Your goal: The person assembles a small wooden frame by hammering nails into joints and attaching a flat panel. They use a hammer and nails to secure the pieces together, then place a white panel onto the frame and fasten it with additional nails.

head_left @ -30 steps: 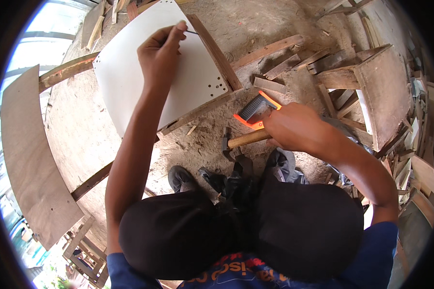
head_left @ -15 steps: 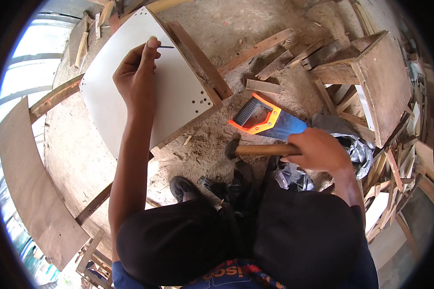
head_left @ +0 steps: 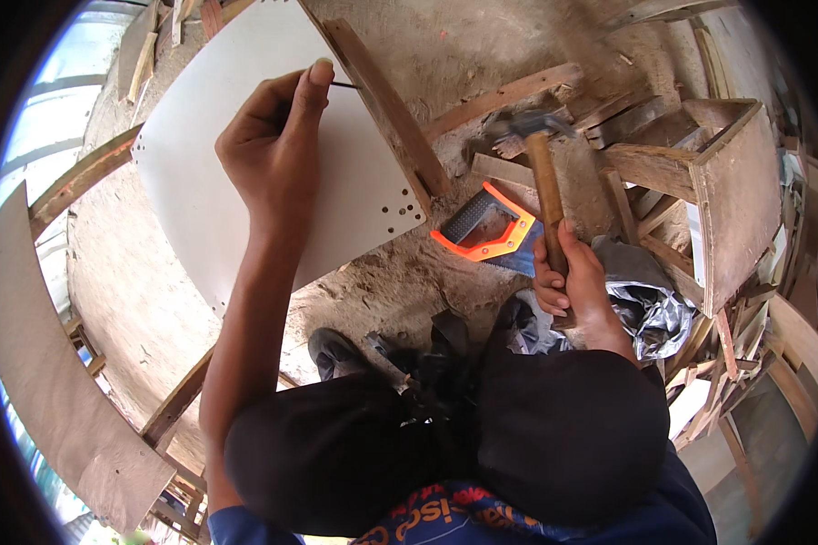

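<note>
My left hand (head_left: 277,136) is closed in a pinch on a thin dark nail (head_left: 344,85), whose free end points right at the edge of a white board (head_left: 336,200). Several dark dots mark the board's corners. Beside that edge runs a brown wooden strip (head_left: 386,104). With my right hand (head_left: 573,277) I grip the wooden handle of a hammer (head_left: 545,177); its dark head is up and away from me, slightly blurred. Just left of the hammer handle, a handsaw (head_left: 491,227) with an orange and black grip lies on the ground, its blade partly behind my right hand.
An open wooden box frame (head_left: 736,200) stands at the right among scrap wood pieces (head_left: 709,381). A silver and grey plastic bag (head_left: 650,313) lies beside my right wrist. A curved plywood sheet (head_left: 54,363) is at the left. Loose sticks (head_left: 509,95) lie beyond the saw.
My right hand has turned the hammer from lying sideways to head-up, pointing away from me. My left hand has shifted slightly right with the nail, toward the board's edge.
</note>
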The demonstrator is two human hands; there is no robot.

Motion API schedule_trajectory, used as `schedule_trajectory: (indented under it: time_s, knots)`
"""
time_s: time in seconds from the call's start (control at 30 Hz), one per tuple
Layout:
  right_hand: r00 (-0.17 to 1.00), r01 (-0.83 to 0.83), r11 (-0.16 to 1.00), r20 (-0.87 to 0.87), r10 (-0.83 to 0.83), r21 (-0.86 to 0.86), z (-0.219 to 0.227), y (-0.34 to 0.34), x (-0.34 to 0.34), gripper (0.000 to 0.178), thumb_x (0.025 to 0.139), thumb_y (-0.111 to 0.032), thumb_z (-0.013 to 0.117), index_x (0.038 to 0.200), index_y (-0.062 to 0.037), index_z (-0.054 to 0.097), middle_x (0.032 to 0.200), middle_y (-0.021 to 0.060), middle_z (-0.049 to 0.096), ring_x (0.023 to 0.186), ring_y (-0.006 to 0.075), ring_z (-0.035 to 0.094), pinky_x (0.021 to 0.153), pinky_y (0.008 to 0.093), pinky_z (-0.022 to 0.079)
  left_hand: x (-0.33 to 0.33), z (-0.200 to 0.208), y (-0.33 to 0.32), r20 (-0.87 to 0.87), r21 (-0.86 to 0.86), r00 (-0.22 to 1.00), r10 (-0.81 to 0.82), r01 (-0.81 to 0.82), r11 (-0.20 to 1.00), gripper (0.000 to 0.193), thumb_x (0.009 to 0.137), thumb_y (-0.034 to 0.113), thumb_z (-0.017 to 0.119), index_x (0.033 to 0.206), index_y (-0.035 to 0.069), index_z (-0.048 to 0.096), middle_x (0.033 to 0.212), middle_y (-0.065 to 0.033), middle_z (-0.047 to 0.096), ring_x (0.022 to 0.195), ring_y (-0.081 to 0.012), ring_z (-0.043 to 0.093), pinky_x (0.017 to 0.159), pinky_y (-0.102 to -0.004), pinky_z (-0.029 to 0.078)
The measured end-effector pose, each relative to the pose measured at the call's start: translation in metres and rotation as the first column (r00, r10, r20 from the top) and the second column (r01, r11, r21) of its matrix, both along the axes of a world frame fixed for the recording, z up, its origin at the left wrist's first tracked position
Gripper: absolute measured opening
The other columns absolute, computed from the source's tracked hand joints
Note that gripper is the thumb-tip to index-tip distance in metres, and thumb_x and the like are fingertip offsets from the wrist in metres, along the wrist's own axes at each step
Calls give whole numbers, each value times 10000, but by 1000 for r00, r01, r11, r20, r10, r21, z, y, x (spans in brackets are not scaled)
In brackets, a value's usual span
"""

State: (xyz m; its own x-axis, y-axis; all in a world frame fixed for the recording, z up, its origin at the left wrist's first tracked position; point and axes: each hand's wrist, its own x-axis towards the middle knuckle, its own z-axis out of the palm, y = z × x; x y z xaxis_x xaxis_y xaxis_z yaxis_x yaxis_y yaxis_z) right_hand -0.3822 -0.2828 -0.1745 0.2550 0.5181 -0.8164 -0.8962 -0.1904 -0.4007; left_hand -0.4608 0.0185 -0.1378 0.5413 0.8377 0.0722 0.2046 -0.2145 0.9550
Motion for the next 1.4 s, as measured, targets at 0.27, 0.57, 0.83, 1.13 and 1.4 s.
schedule_trajectory:
  time_s: [0.27, 0.57, 0.83, 1.13, 1.4]
  knots:
    - [997, 45, 999, 55, -46, 22, -10, 12, -19, 577, 953, -645, 389, 847, -82, 461, 534, -30, 304, 336, 73, 277, 319, 252, 264, 4, 1, -3, 28, 48, 999, 19, -20, 999, 215, 868, 209, 751, 916, 0, 739, 758, -21, 681, 729, -62, 598, 677, -192, 468]
    - [969, -51, 995, 247, 27, 91, 7, 23, -17, 535, 989, -590, 367, 852, -82, 465, 535, -34, 326, 349, 70, 312, 323, 243, 287, 4, -1, 0, 26, 43, 999, 22, -23, 999, 237, 877, 217, 743, 914, -16, 734, 758, -18, 677, 716, -62, 583, 668, -195, 452]
    - [705, -60, 990, 708, -50, 130, -2, 104, 21, 317, 938, -327, 649, 838, -47, 538, 577, -8, 469, 457, 96, 471, 438, 273, 399, 4, 2, 2, -31, 45, 999, -25, 26, 999, 278, 903, 267, 708, 906, -11, 712, 762, 11, 622, 734, -57, 532, 692, -204, 419]
    - [510, -66, 996, 856, 86, -61, -89, 159, 7, 354, 936, -314, 619, 1050, 21, 625, 839, 177, 682, 772, 268, 670, 700, 374, 498, 8, -1, 2, -72, 22, 992, -102, 104, 994, 175, 927, 145, 679, 852, -14, 680, 741, 41, 599, 696, -22, 475, 638, -179, 386]
    - [562, -96, 995, 825, 55, -1, -80, 161, 3, 365, 940, -292, 619, 1094, 38, 620, 855, 148, 681, 809, 208, 656, 740, 342, 493, 8, -3, 0, 24, -6, 999, 22, -22, 1000, 145, 935, 113, 662, 865, -12, 682, 729, 59, 570, 676, -9, 436, 601, -167, 338]
